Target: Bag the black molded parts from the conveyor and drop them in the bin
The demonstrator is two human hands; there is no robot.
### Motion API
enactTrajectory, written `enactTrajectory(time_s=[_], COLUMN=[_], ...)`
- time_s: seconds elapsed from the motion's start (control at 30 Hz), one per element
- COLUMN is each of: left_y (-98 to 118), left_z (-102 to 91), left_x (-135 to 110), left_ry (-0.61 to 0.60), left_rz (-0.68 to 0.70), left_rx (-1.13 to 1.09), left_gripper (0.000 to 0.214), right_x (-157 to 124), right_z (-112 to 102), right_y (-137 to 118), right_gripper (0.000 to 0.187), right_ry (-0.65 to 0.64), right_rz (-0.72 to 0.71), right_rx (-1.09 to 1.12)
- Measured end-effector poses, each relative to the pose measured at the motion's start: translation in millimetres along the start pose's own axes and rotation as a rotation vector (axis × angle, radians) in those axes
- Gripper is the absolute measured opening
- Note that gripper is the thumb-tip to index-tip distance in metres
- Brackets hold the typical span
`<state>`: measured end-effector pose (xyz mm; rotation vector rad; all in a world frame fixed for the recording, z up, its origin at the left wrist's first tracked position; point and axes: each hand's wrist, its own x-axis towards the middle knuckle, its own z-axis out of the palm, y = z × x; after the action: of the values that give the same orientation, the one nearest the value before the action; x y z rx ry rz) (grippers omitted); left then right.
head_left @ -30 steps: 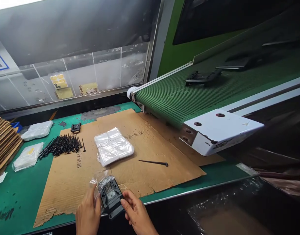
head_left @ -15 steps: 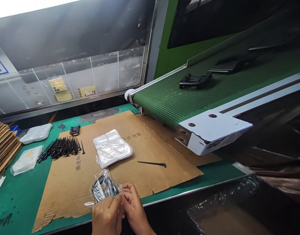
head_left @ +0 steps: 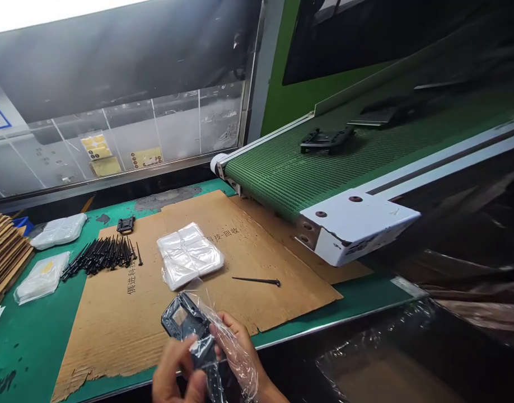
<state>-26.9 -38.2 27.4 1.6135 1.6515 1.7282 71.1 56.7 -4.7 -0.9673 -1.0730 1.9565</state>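
A black plastic part [head_left: 185, 320] sits partly inside a clear plastic bag [head_left: 236, 358] at the near edge of the table. My left hand [head_left: 177, 372] pinches the bag and part from the front, fingers closed on them. Under the bag my right hand [head_left: 240, 350] supports it, fingers wrapped around the plastic. A stack of clear bags [head_left: 188, 254] lies on the cardboard sheet [head_left: 126, 313] just beyond my hands. One loose black pin [head_left: 257, 281] rests to the right of that stack.
A pile of black pins [head_left: 101, 256] and a small black part [head_left: 125, 225] lie at the left of the cardboard. White bags [head_left: 57, 230] and stacked cardboard [head_left: 5, 252] sit far left. The green conveyor [head_left: 307, 162] carries another black part [head_left: 326, 140].
The black part, held upright half a second ago, now lies tilted with the bag pulled over its lower end. Both hands have shifted lower in the view.
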Motion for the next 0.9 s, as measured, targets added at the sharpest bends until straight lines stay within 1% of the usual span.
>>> enactTrajectory(time_s=[0.03,0.07,0.1,0.13,0.17,0.2,0.23,0.27,0.33,0.4,0.47,0.5,0.57,0.6,0.63,0.67,0.7,0.73,0.77,0.8,0.83,0.87,0.9], left_y=[-5,-9,-13,-16,-19,-20,-21,-22,-24,-27,-28,-28,-24,-21,-18,-14,-11,-9,-8,-9,-12,-15,-19], left_z=[-2.4,-3.5,-3.6,-3.1,-2.6,-3.0,-4.5,-7.6,-17.1,-27.4,-33.3,-33.7,-29.8,-26.2,-22.2,-18.4,-15.1,-12.8,-11.8,-12.2,-13.7,-16.2,-19.1], left_x=[-1,0,0,1,2,4,7,9,17,24,27,27,24,21,19,16,13,11,10,9,9,10,11], left_ry=[0.281,0.444,0.519,0.538,0.475,0.388,0.32,0.283,0.279,0.316,0.393,0.465,0.59,0.613,0.601,0.56,0.506,0.464,0.438,0.428,0.418,0.399,0.366], left_rz=[-0.204,-0.372,-0.537,-0.692,-0.812,-0.905,-0.971,-1.016,-1.065,-1.107,-1.146,-1.146,-1.09,-1.042,-0.993,-0.95,-0.92,-0.901,-0.894,-0.893,-0.898,-0.911,-0.928], left_rx=[-0.105,-0.244,-0.431,-0.626,-0.798,-0.929,-1.013,-1.062,-1.12,-1.154,-1.13,-1.084,-0.944,-0.875,-0.82,-0.793,-0.794,-0.813,-0.841,-0.869,-0.892,-0.903,-0.901], left_gripper=[0.026,0.033,0.038,0.041,0.04,0.036,0.031,0.026,0.017,0.008,0.009,0.01,0.012,0.015,0.019,0.023,0.026,0.027,0.029,0.031,0.032,0.032,0.031], right_x=[-4,-7,-10,-13,-14,-15,-15,-15,-13,-12,-12,-13,-17,-19,-22,-24,-27,-29,-30,-31,-32,-32,-32], right_z=[0,1,3,6,9,12,13,14,9,-3,-18,-25,-33,-33,-31,-26,-20,-12,-3,4,11,15,17], right_y=[-2,-3,-3,-1,1,4,7,10,13,12,8,4,-4,-8,-10,-12,-12,-11,-9,-7,-6,-5,-5], right_gripper=[0.049,0.05,0.049,0.049,0.049,0.049,0.049,0.05,0.05,0.05,0.049,0.048,0.043,0.043,0.05,0.065,0.084,0.102,0.113,0.115,0.108,0.09,0.068], right_ry=[0.007,0.001,-0.018,-0.048,-0.079,-0.098,-0.095,-0.074,-0.004,0.033,0.063,0.104,0.207,0.232,0.212,0.142,0.037,-0.081,-0.199,-0.298,-0.379,-0.451,-0.511], right_rz=[-0.017,-0.036,-0.055,-0.069,-0.082,-0.099,-0.114,-0.131,-0.159,-0.141,-0.124,-0.144,-0.271,-0.361,-0.447,-0.51,-0.543,-0.544,-0.515,-0.463,-0.4,-0.333,-0.268], right_rx=[0.008,0.015,0.019,0.015,0.0,-0.018,-0.037,-0.061,-0.132,-0.22,-0.289,-0.302,-0.312,-0.321,-0.336,-0.358,-0.38,-0.394,-0.39,-0.367,-0.329,-0.285,-0.247])
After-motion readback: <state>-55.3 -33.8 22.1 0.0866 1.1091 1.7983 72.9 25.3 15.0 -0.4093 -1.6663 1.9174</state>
